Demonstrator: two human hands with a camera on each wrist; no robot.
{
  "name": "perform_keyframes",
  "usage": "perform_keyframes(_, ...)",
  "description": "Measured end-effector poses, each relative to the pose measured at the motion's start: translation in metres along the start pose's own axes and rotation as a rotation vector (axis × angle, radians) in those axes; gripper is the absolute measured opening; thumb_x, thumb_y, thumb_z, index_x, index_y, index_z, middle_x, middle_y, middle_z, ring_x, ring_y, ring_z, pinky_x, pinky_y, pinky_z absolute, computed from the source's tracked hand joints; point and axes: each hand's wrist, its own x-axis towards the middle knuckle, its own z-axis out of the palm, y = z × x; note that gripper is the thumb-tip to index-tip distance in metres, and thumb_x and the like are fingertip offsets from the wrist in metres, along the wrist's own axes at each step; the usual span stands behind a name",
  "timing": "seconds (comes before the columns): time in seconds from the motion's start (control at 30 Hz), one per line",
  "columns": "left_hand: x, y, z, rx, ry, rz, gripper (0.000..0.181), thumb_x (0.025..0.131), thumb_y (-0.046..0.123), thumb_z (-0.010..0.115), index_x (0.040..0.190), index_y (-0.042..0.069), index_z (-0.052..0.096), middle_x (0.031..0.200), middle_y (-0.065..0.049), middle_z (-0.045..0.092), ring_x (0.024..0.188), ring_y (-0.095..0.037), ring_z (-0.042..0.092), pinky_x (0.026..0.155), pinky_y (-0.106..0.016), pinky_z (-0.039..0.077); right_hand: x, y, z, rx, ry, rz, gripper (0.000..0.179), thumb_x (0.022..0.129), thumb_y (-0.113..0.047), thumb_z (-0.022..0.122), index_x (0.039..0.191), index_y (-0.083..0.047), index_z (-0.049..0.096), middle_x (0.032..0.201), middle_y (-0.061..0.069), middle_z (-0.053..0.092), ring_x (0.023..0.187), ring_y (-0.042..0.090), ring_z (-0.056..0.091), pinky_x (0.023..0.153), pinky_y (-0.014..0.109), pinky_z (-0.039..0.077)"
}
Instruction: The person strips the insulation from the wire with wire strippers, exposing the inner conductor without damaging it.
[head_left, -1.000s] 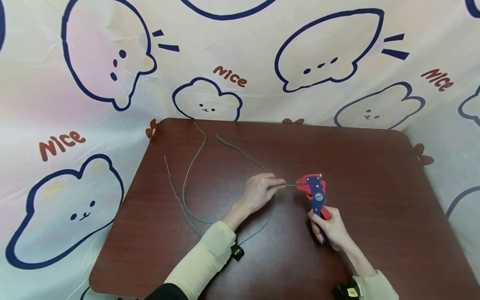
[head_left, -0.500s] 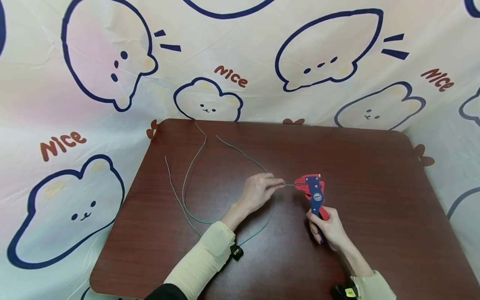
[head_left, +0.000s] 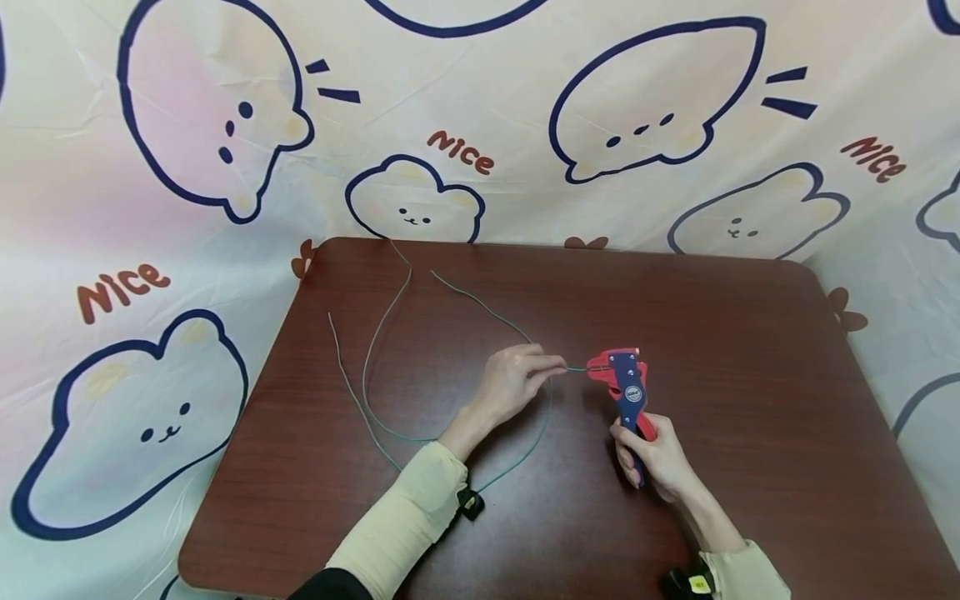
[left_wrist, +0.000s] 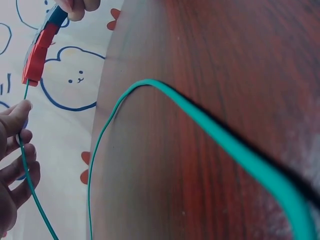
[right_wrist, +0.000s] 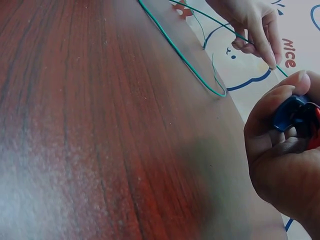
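Note:
My left hand [head_left: 513, 379] pinches a thin green wire [left_wrist: 30, 182] between thumb and fingertips, a short way from the tool's head. That wire runs straight into the red jaws of a blue and red wire stripper [head_left: 628, 387]. Around the stripper's handles my right hand [head_left: 656, 454] has its fingers curled, as the right wrist view shows from close by [right_wrist: 295, 110] too. In the left wrist view the wire enters the tip of the stripper's red head [left_wrist: 37, 62]. How far the wire reaches inside is hidden.
The wire's loose lengths curve over the brown tabletop [head_left: 750, 400], to the left of and below my left hand. One length reaches the table's back edge. A patterned cloth [head_left: 517, 92] hangs behind and at both sides.
The stripper, my right hand and my left hand have shifted very slightly to the left together. Both holds look the same, and the wire stays in the stripper's jaws.

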Motion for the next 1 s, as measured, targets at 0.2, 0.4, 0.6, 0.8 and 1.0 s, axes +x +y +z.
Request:
perform_keyframes(0.2,-0.0002,-0.0016,-0.0001,-0.009,0.001,0.005,0.011,0.099,0.022,0.081,0.104,0.015,0.090,0.083,0.004,0.077,0.068,-0.009,0.062,0.064,-0.020,0.047,-0.0007,-0.0001,-0.0009,0.004,-0.020,-0.016,0.020,0.112,-0.003,0.056,0.095,0.007,0.053,0.061,-0.006,0.057,0.044,0.004,0.056,0.042,0.024,0.052)
perform_keyframes(0.4,-0.0022,-0.0048,0.0009,0.015,0.018,0.034,0.008,0.097,0.017,0.083,0.100,0.012,0.089,0.082,0.002,0.077,0.069,-0.011,0.065,0.065,-0.025,0.053,-0.0003,0.0011,0.0008,-0.007,-0.048,-0.035,0.025,0.112,-0.003,0.055,0.095,0.013,0.048,0.060,-0.005,0.056,0.044,0.005,0.056,0.042,0.026,0.052)
perform_keyframes(0.6,-0.0017,-0.0061,0.0005,0.020,0.025,0.049,0.008,0.098,0.016,0.082,0.098,0.012,0.089,0.080,-0.001,0.076,0.068,-0.013,0.065,0.064,-0.028,0.054,-0.0005,0.0033,0.0006,-0.019,-0.049,-0.046,0.027,0.112,0.000,0.054,0.099,0.021,0.043,0.061,-0.005,0.057,0.044,0.004,0.056,0.042,0.025,0.053)
perform_keyframes(0.8,-0.0004,-0.0060,-0.0021,-0.011,0.025,0.039,0.007,0.097,0.015,0.082,0.096,0.012,0.088,0.080,-0.002,0.077,0.065,-0.012,0.064,0.063,-0.029,0.053,-0.0003,0.0036,-0.0010,-0.024,-0.056,-0.058,0.026,0.112,0.000,0.055,0.101,0.021,0.044,0.061,-0.004,0.058,0.045,0.006,0.057,0.044,0.025,0.054)
perform_keyframes(1.0,-0.0001,-0.0059,-0.0053,-0.055,-0.024,-0.009,0.007,0.098,0.013,0.082,0.097,0.011,0.088,0.083,-0.003,0.079,0.063,-0.012,0.064,0.062,-0.025,0.049,-0.0003,0.0041,-0.0019,-0.029,-0.063,-0.070,0.024,0.111,0.001,0.055,0.101,0.021,0.046,0.061,-0.002,0.058,0.045,0.006,0.058,0.044,0.026,0.054)
